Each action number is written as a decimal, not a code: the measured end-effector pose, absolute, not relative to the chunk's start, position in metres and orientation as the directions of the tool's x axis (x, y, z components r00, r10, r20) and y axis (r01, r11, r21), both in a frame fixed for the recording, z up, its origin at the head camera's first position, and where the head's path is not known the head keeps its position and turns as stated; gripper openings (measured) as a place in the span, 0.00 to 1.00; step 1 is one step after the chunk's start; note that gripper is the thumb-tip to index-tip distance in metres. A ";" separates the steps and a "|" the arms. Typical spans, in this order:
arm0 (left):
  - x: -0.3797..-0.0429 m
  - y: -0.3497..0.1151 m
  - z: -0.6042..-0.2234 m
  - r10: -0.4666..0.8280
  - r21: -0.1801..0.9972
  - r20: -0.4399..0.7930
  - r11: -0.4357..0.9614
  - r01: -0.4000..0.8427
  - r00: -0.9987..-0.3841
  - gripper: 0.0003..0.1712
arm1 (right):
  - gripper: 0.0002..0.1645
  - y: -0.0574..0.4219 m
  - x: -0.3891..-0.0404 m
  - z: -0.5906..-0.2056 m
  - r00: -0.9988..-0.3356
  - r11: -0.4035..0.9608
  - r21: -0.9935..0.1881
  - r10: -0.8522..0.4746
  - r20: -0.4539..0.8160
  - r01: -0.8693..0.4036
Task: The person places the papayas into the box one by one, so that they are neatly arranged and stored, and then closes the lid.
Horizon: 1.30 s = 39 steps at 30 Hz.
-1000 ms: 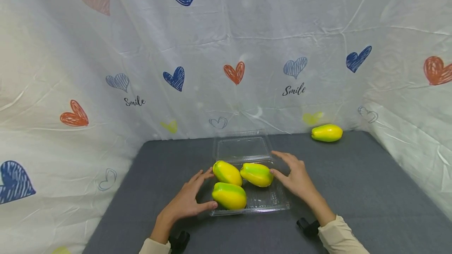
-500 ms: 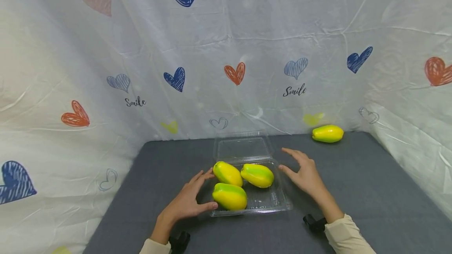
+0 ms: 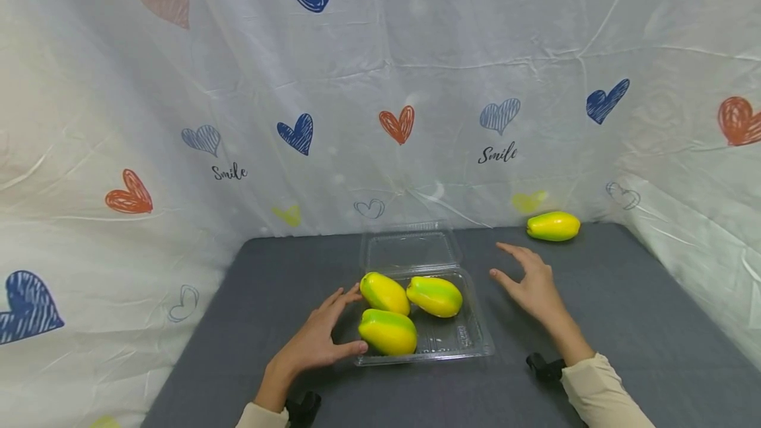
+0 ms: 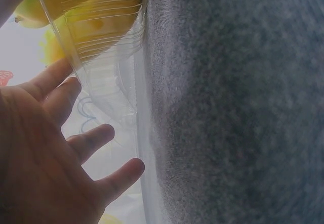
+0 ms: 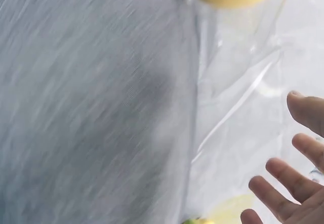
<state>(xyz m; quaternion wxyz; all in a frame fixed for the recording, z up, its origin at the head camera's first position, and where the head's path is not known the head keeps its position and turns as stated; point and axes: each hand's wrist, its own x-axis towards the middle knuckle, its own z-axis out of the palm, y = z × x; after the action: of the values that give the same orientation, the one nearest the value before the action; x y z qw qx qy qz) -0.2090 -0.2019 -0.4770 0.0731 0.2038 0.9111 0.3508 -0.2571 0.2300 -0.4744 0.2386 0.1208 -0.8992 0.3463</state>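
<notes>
Three fruits (image 3: 387,333) lay in the box (image 3: 442,339), and away swung the right hand (image 3: 531,285), loose and holding nothing, with a lone fruit (image 3: 553,226) outside by the back right corner of the table (image 3: 255,296)! The left hand (image 3: 317,335), relaxed, lay at the box's left edge.

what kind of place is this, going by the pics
Probably an improvised indoor filming booth. A heart-printed sheet hangs behind and along both sides of a dark grey table, and a black device sits at each wrist.
</notes>
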 end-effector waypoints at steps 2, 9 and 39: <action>-0.209 -0.202 -0.477 0.424 0.668 0.013 0.670 0.324 -0.906 0.47 | 0.34 0.236 -0.257 -0.477 -0.861 0.745 -0.563 -0.029 0.508 -0.358; -0.209 -0.202 -0.478 0.422 0.664 -0.001 0.678 0.314 -0.907 0.47 | 0.32 0.258 -0.261 -0.483 -0.862 0.797 -0.529 0.022 0.507 -0.291; -0.211 -0.203 -0.477 0.426 0.663 0.004 0.676 0.321 -0.905 0.49 | 0.37 0.324 -0.297 -0.477 -0.870 0.879 -0.446 0.080 0.486 -0.169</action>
<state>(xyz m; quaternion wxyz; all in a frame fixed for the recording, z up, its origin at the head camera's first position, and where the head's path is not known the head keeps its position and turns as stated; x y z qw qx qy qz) -0.2107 -0.2033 -0.4767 0.0754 0.2047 0.9124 0.3462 -0.2971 0.3243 -0.4773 0.2537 0.0237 -0.9354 0.2449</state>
